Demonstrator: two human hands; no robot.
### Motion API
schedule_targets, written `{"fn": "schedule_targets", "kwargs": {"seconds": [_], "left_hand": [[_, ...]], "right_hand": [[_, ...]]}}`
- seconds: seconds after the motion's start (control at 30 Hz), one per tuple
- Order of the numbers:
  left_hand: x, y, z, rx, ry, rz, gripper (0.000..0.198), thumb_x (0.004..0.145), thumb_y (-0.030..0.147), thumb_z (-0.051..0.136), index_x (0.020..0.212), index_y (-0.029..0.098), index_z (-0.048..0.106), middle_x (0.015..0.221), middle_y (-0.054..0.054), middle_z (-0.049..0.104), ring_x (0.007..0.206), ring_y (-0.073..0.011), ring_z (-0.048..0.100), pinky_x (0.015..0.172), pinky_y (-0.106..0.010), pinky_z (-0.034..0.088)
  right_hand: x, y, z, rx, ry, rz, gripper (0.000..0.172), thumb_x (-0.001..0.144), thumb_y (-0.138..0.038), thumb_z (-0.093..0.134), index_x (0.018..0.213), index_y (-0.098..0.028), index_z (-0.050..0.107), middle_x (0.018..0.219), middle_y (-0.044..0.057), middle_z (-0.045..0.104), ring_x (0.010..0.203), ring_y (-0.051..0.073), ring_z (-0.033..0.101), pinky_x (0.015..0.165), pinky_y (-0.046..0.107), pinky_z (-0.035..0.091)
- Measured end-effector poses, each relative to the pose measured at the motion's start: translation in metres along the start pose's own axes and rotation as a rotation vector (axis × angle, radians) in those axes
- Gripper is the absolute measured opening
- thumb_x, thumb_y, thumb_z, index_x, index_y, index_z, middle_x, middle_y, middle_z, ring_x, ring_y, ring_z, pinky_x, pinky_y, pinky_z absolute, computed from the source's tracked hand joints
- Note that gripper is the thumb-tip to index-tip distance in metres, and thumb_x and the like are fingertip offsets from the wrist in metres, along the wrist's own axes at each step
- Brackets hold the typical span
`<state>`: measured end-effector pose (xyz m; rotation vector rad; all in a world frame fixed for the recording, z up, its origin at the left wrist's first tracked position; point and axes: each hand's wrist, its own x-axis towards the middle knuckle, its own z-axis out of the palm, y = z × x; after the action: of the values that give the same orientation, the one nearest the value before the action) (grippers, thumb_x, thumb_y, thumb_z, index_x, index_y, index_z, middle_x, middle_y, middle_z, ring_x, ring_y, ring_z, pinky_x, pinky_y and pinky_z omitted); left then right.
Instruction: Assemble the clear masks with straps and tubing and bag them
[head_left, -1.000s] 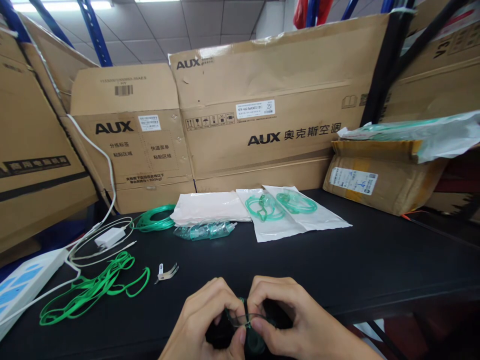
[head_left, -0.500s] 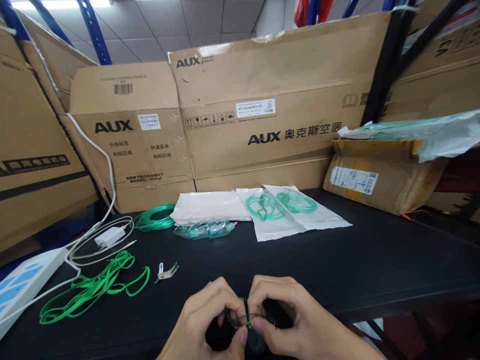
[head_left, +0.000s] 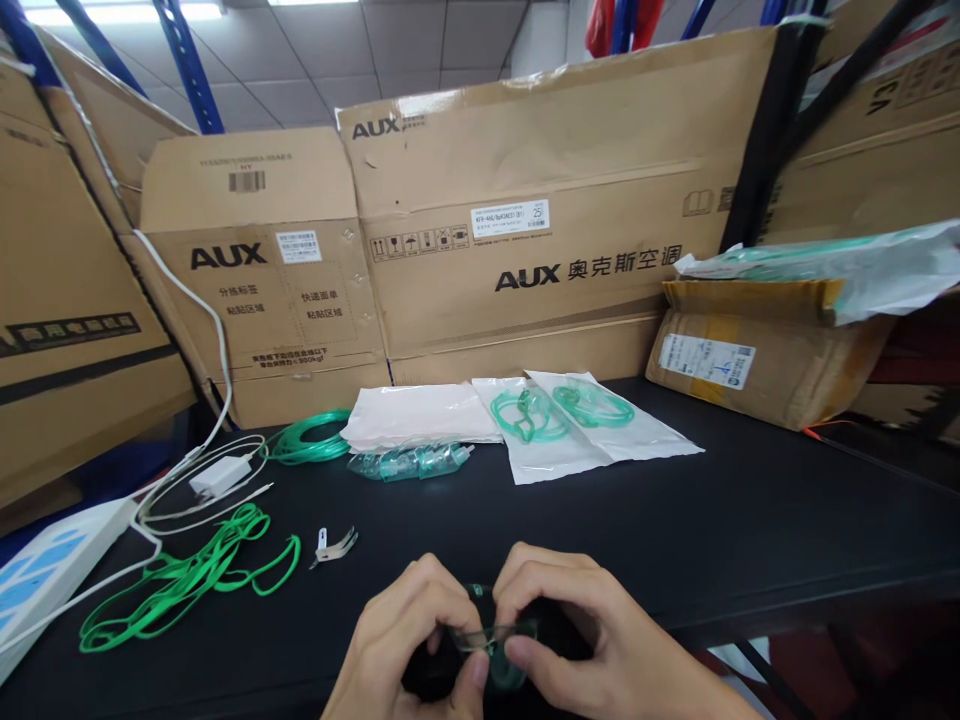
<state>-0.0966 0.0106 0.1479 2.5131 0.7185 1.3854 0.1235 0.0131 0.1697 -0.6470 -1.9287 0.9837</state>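
Note:
At the near edge of the black table, my left hand (head_left: 416, 630) and my right hand (head_left: 581, 625) meet with thumbs and forefingers pinched. Between them is a clear, green-tinted oxygen mask (head_left: 507, 672), gripped along its rim from both sides. My fingers cover much of the mask, and its lower part runs toward the bottom of the view. To the left of my hands lie a few small bent metal strips (head_left: 336, 546). Farther left is a loose pile of green elastic straps (head_left: 191, 580).
Behind are coiled green tubing (head_left: 311, 438), clear green plastic parts (head_left: 412, 461), a stack of white pouches (head_left: 420, 412) and two pouches with masks and tubing (head_left: 555, 465). A charger (head_left: 221, 474) with cables and a power strip (head_left: 64, 570) lie left. Cartons (head_left: 555, 310) wall the back.
Both hands stay pinched on the mask, with small finger shifts. The mask has tilted slightly, so more of it shows between and above my fingertips. The things on the table are unmoved.

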Motion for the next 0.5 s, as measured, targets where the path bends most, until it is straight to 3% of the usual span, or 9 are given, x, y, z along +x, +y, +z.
{"fn": "schedule_targets", "kwargs": {"seconds": [0.1,0.27,0.5], "left_hand": [[-0.003,0.001,-0.001,0.045,0.060,0.071,0.021,0.087,0.004,0.062,0.095,0.023,0.057,0.077,0.001,0.061,0.066,-0.0151,0.056,0.059,-0.025,0.044],[0.005,0.016,-0.008,0.275,0.143,0.101,0.028,0.085,-0.001,0.059,0.097,0.024,0.062,0.081,0.002,0.066,0.065,-0.0143,0.059,0.065,-0.028,0.047],[0.029,0.011,-0.007,0.381,0.171,0.228,0.025,0.084,-0.002,0.062,0.095,0.021,0.059,0.080,0.000,0.065,0.068,-0.0138,0.063,0.066,-0.026,0.052]], "right_hand": [[0.001,-0.001,0.000,0.018,0.039,-0.117,0.007,0.093,-0.015,0.074,0.091,-0.020,0.077,0.092,0.005,0.072,0.089,0.020,0.066,0.082,0.033,0.053],[0.007,-0.010,-0.003,-0.063,0.065,-0.244,0.017,0.103,-0.017,0.066,0.100,-0.024,0.081,0.106,0.008,0.075,0.105,0.022,0.068,0.093,0.034,0.056],[0.014,-0.001,-0.004,-0.020,0.174,-0.232,0.013,0.102,-0.017,0.069,0.101,-0.026,0.079,0.110,0.005,0.077,0.111,0.020,0.071,0.102,0.032,0.054]]}}
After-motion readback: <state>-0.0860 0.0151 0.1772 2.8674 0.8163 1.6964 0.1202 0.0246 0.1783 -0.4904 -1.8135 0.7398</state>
